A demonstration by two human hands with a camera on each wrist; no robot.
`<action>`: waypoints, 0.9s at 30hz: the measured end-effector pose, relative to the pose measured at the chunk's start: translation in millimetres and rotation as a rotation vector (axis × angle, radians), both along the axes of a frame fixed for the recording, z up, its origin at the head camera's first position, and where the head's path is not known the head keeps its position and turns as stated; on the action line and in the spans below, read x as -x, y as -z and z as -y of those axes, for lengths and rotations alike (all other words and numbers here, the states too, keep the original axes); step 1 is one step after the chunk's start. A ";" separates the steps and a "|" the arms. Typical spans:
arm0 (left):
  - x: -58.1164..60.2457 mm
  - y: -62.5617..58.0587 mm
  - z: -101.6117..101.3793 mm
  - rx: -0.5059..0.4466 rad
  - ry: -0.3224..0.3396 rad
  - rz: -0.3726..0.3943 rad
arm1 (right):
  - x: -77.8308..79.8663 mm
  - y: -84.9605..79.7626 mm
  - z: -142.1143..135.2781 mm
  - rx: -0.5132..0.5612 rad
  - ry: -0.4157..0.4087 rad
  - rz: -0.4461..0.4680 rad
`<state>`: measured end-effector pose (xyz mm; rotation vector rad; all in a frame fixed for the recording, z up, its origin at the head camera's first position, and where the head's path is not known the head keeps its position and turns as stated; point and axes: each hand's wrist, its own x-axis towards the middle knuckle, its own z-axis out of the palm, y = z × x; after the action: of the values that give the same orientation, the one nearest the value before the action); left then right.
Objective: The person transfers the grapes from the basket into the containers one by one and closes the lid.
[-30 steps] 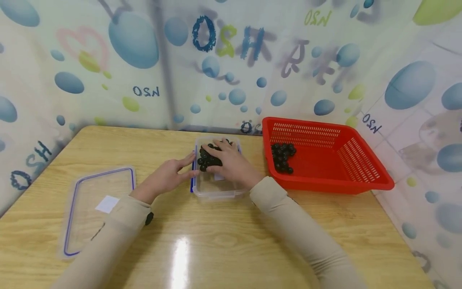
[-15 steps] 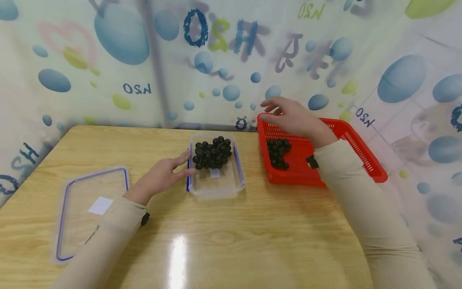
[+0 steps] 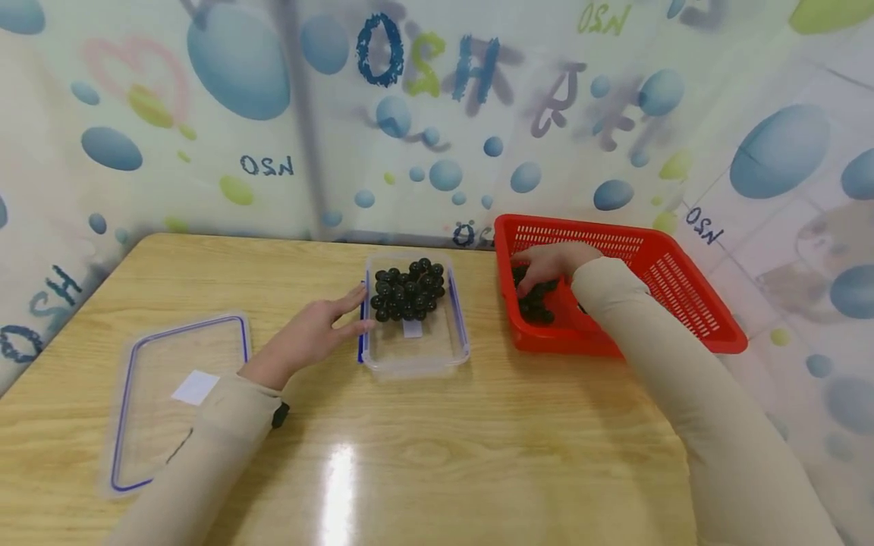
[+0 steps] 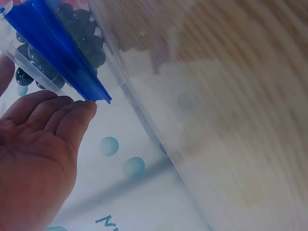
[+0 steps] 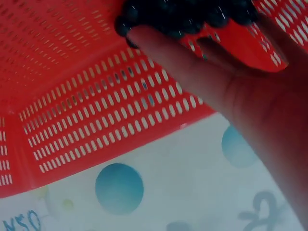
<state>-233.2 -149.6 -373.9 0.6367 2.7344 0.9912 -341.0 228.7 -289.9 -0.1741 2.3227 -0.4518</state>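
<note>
A bunch of black grapes [image 3: 407, 292] lies in the far part of a clear plastic box [image 3: 416, 356] with blue side latches. My left hand [image 3: 310, 334] touches the box's left side with extended fingers. In the left wrist view, its fingertips meet the hanging blue latch [image 4: 55, 45]. My right hand [image 3: 556, 262] reaches into the left end of a red basket [image 3: 655, 349]. There it grips a second, smaller bunch of black grapes [image 5: 187, 17], thumb on one side and fingers on the other. The hand hides part of this bunch.
A clear lid [image 3: 184, 432] with a blue seal and a white label lies on the wooden table [image 3: 410, 455] at the left, partly under the left forearm. A patterned curtain [image 3: 437, 136] hangs behind the table's back edge.
My right hand has left the grapes in the box, passed over the basket's rim and come down onto the grapes inside. The left hand has stayed at the box's side.
</note>
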 end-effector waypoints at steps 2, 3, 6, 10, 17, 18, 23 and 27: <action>0.4 0.0 -0.4 -0.004 0.003 0.004 | 1.4 6.8 0.0 0.003 -0.012 0.003; 0.4 -0.1 -0.1 -0.003 0.004 0.001 | 2.9 10.1 -0.4 0.001 -0.027 -0.006; -1.0 -0.9 1.1 0.000 -0.007 0.011 | 16.9 28.3 -6.4 -0.023 -0.036 -0.044; -1.6 -0.6 1.3 0.007 -0.012 0.017 | 48.2 62.9 -24.6 -0.074 -0.031 -0.094; 0.0 -0.2 0.8 0.012 -0.003 0.008 | 47.3 65.0 -25.1 -0.082 -0.047 -0.082; 0.3 0.3 1.0 0.013 -0.003 0.008 | 40.3 58.4 -21.3 -0.080 -0.042 -0.084; 1.8 2.1 1.9 0.001 0.002 0.004 | 17.8 35.6 -10.5 -0.027 -0.052 -0.122; 1.7 3.1 2.7 -0.014 0.001 0.010 | 15.7 33.9 -8.4 -0.021 -0.066 -0.170</action>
<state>-234.9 -152.4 -377.0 0.6336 2.7200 1.0119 -356.7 237.1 -323.8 -0.2876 2.4783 -0.3934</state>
